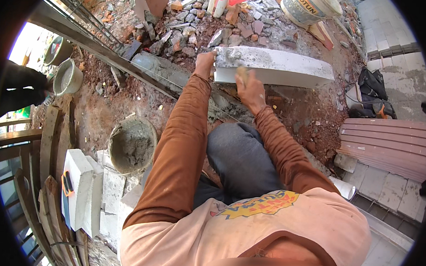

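A long white lightweight concrete block [282, 64] lies crosswise in front of me, its upper face smeared with grey mortar. My left hand [205, 64] grips the block's left end, its fingertips partly hidden. Against the block's near side, my right hand [251, 93] is closed around a small tan tool [242, 75]; motion blurs it, so its exact kind does not show. Beneath the block runs a strip of wet grey mortar [224, 103]. A bucket of grey mortar [132, 146] stands to the left of my knee.
Broken brick rubble [194, 27] lies beyond the block, near a white paint bucket [309, 10]. A taut string crosses a wooden beam [107, 57] at left. White blocks [79, 193] stand at lower left; a black bag [372, 90] and pinkish ribbed panels [383, 143] lie right. Another person [25, 84] is at far left.
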A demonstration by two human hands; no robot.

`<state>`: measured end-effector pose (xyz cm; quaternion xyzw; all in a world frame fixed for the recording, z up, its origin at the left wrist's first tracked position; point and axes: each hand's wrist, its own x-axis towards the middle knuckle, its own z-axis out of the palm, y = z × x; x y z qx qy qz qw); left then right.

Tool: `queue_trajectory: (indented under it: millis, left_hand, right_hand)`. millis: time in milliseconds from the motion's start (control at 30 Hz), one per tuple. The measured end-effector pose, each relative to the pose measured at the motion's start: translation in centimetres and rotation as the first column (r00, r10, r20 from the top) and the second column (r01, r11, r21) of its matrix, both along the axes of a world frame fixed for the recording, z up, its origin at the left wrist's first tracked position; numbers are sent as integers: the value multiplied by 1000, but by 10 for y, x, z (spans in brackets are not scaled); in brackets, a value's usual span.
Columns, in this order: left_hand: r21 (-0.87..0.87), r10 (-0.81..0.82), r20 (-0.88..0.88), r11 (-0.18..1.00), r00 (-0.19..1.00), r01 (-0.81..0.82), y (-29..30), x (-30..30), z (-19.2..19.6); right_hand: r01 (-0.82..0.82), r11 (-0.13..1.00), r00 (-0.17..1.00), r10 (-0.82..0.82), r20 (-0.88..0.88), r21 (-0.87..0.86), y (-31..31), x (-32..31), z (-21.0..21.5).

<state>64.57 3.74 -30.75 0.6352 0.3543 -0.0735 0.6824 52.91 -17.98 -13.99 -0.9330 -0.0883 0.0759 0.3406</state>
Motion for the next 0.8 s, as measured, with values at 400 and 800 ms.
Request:
queue_trajectory:
  millis: [400, 800]
  left_hand:
    - [500, -335, 33, 821, 942, 275, -1, 1, -2]
    - [135, 97, -32, 987, 995, -92, -13, -17, 57]
  right_hand:
    - [-24, 997, 982, 38, 184, -75, -11, 10, -9]
    - [-49, 972, 998, 39, -49, -230, -14, -19, -10]
